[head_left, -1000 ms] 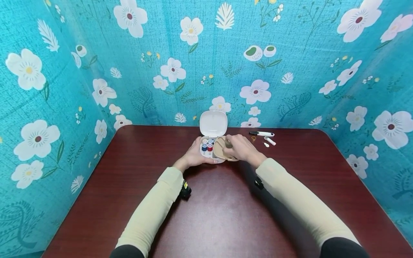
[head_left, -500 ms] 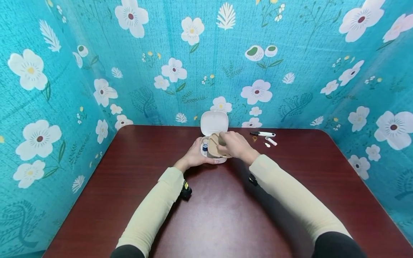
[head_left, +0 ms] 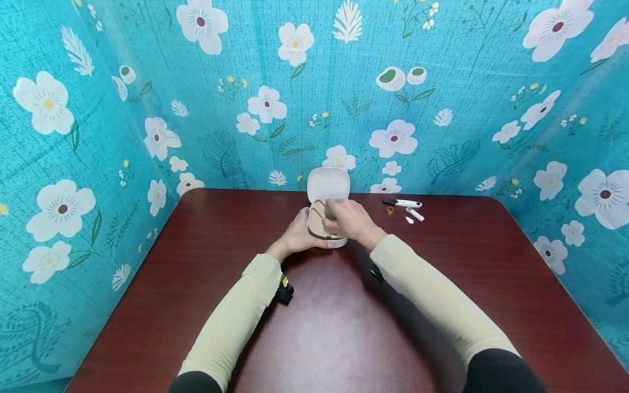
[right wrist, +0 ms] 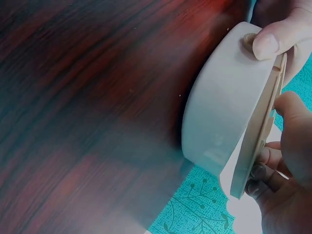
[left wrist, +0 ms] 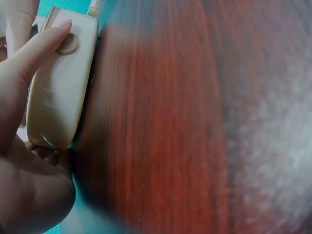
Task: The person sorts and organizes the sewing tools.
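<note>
A white sewing box (head_left: 337, 243) stands near the far edge of the table, its lid (head_left: 328, 183) raised at the back. My left hand (head_left: 298, 233) grips the box from the left, the thumb lying by a round brown button (left wrist: 67, 45) on its front wall. A tan tray (head_left: 317, 224) sits over the box opening, pinched by my right hand (head_left: 352, 219). Seen from the right wrist, the tray (right wrist: 256, 134) is tilted, with a gap between it and the box rim on the right side. The thread spools are hidden beneath it.
Right of the box lie a white tool with a black end (head_left: 409, 203), a small white stick-like piece (head_left: 415, 214), a yellow ring (head_left: 390, 209) and a tiny white piece (head_left: 409, 220). A flowered blue cloth (head_left: 255, 147) hangs right behind the dark red table (head_left: 314, 327).
My right hand has carried the tan tray leftward over the box, covering the blue and red spools that showed earlier. My left hand keeps its grip on the box.
</note>
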`<action>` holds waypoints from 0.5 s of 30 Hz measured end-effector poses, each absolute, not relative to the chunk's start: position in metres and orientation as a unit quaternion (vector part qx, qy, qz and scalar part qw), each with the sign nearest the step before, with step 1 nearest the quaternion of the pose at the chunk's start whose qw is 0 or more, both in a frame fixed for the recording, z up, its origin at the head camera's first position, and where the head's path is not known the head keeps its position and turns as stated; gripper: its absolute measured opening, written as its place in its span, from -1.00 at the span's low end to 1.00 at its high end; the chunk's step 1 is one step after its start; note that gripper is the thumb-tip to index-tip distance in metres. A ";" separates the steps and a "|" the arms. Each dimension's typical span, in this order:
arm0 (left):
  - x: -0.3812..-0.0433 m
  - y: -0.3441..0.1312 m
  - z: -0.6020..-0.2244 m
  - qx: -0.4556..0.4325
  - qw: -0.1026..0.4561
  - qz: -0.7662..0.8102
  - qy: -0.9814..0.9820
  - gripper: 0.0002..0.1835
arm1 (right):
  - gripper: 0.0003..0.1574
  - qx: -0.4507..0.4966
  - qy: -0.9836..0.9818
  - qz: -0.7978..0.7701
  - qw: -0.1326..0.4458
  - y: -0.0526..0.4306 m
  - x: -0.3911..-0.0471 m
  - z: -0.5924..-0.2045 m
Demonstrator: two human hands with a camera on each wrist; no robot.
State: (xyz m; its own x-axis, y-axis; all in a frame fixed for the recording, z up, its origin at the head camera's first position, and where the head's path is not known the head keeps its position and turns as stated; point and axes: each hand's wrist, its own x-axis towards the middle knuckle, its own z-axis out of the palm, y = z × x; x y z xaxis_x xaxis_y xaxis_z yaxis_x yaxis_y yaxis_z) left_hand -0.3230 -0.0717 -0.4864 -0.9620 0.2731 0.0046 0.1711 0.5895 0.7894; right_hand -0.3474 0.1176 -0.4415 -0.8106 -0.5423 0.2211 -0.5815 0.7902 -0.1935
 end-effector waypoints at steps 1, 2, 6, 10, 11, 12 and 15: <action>-0.323 -0.072 -0.486 0.125 0.057 0.436 0.889 0.35 | -0.77 0.298 -0.943 0.127 0.077 0.117 -0.347 -0.441; -0.323 -0.071 -0.486 0.125 0.056 0.434 0.890 0.35 | -0.78 0.298 -0.943 0.128 0.077 0.116 -0.347 -0.441; -0.324 -0.071 -0.486 0.125 0.056 0.432 0.892 0.35 | -0.78 0.300 -0.942 0.129 0.074 0.114 -0.346 -0.441; -0.324 -0.072 -0.488 0.123 0.060 0.438 0.888 0.35 | -0.78 0.305 -0.941 0.128 0.072 0.112 -0.346 -0.443; -0.324 -0.072 -0.488 0.122 0.062 0.440 0.887 0.36 | -0.77 0.306 -0.941 0.126 0.072 0.112 -0.346 -0.443; -0.324 -0.072 -0.488 0.120 0.064 0.443 0.886 0.36 | -0.77 0.306 -0.941 0.126 0.073 0.112 -0.345 -0.443; -0.324 -0.071 -0.488 0.116 0.068 0.448 0.884 0.37 | -0.77 0.306 -0.941 0.125 0.073 0.111 -0.345 -0.444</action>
